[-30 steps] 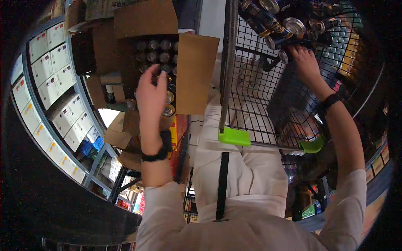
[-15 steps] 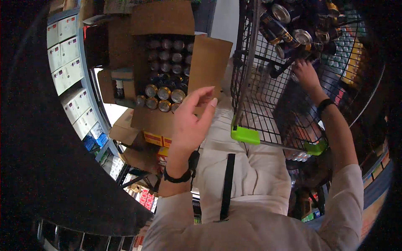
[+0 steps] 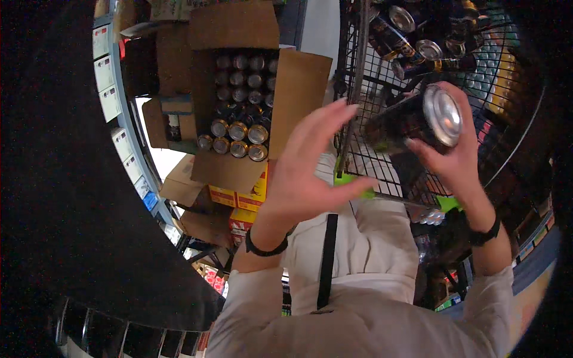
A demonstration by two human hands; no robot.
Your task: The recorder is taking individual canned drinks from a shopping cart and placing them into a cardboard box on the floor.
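Note:
A dark drink can (image 3: 412, 119) lies tilted in my right hand (image 3: 456, 149), its silver end turned toward me. The fingers wrap round it above the near part of a black wire shopping cart (image 3: 382, 170). My left hand (image 3: 310, 167) is raised to the left of the can, empty, with fingers and thumb spread and apart from it. More dark cans (image 3: 391, 37) lie jumbled in the far part of the cart. Left of my left hand, an open cardboard box (image 3: 301, 101) holds rows of upright cans (image 3: 237, 131) with silver and gold tops.
Green corner caps (image 3: 355, 182) mark the cart's near rim. Yellow and red cartons (image 3: 239, 200) are stacked below the open box. A shelf with white boxes (image 3: 107, 71) runs along the left. Packed goods (image 3: 498, 77) show beyond the cart at the right.
My right hand has come up out of the cart toward me, bringing a can with it. My left hand has moved right toward the can and its fingers have spread.

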